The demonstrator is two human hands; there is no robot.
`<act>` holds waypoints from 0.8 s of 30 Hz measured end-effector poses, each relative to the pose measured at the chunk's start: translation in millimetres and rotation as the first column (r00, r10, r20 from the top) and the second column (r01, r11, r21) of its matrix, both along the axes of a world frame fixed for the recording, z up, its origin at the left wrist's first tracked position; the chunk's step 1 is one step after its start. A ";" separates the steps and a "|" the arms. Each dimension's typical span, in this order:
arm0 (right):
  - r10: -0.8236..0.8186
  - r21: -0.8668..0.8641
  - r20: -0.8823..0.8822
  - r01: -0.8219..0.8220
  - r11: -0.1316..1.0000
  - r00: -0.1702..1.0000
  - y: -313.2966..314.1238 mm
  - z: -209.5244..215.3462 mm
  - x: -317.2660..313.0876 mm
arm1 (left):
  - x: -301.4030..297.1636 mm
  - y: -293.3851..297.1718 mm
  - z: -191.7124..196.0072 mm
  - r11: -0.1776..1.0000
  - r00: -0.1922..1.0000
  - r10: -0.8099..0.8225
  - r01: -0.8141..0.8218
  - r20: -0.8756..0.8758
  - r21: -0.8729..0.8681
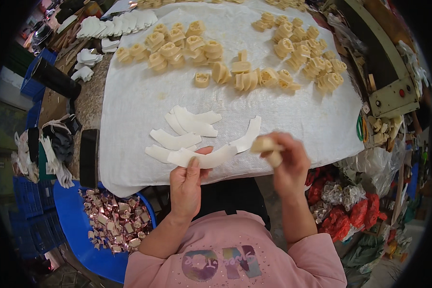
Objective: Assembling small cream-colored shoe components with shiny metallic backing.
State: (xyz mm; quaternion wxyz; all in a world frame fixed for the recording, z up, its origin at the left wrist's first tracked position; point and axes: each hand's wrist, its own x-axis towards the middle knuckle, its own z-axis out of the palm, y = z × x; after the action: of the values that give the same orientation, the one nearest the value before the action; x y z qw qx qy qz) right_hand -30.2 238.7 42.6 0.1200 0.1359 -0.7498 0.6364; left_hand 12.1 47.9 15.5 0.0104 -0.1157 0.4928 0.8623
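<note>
My left hand [189, 185] pinches a curved white strip [211, 159] between thumb and fingers, above the near edge of the cloth-covered table. In my right hand [292, 163], slightly smeared by motion, is a cream-coloured moulded piece [269, 150], held just right of the strip's end. Several more curved white strips [175, 139] lie loosely on the cloth beyond my left hand, some overlapping. One separate strip [248, 137] rests between my two hands, bent upward at its far end.
Many cream moulded pieces [177, 45] stand in clusters at the table's far side, with another group [307, 53] at far right. White cut sheets [117, 24] are stacked at far left. A blue tub [77, 240] of shiny pinkish parts sits at lower left; red plastic bags [350, 218] lie at right.
</note>
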 end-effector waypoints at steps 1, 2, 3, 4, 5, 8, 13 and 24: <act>0.164 -0.025 -0.153 -0.170 0.985 0.974 -11.0 3.3 4.1 | 0.0 0.3 -0.6 0.999 0.999 -0.003 0.002 -0.046 -0.035; 0.202 -0.007 -0.256 -0.211 0.977 0.945 -19.7 0.1 6.0 | -0.5 2.1 -1.0 0.998 0.996 -0.013 0.007 -0.092 -0.070; 0.187 -0.011 -0.266 -0.197 0.980 0.946 -31.5 0.6 9.3 | -1.3 5.1 1.6 0.999 0.993 0.005 -0.010 -0.116 -0.045; 0.172 -0.014 -0.276 -0.183 0.983 0.946 -40.1 1.1 11.4 | -0.1 7.3 5.2 0.999 0.993 0.009 -0.014 -0.114 -0.046; 0.176 -0.015 -0.274 -0.187 0.982 0.946 -43.1 -4.8 10.2 | 1.5 8.9 9.6 1.000 0.994 -0.004 0.007 -0.108 0.029; 0.161 0.079 -0.436 -0.141 0.987 0.885 -49.2 -20.8 7.5 | 5.9 7.0 18.8 0.991 0.995 -0.025 0.037 -0.096 0.131; 0.121 0.075 -0.515 -0.096 0.993 0.849 -54.8 -22.4 9.5 | 11.0 3.3 21.7 0.985 0.989 -0.070 0.090 -0.133 0.146; 0.113 0.176 -0.510 -0.025 0.984 0.853 -53.5 -30.9 8.6 | 16.3 10.0 15.8 0.982 0.997 -0.018 0.005 -0.070 -0.189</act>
State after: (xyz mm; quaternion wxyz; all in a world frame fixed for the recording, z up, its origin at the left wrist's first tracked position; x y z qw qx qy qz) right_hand -21.7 185.2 11.7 0.2829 0.3383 -0.7339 0.5167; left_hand 28.4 57.9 31.3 -0.0131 -0.0826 0.5729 0.8153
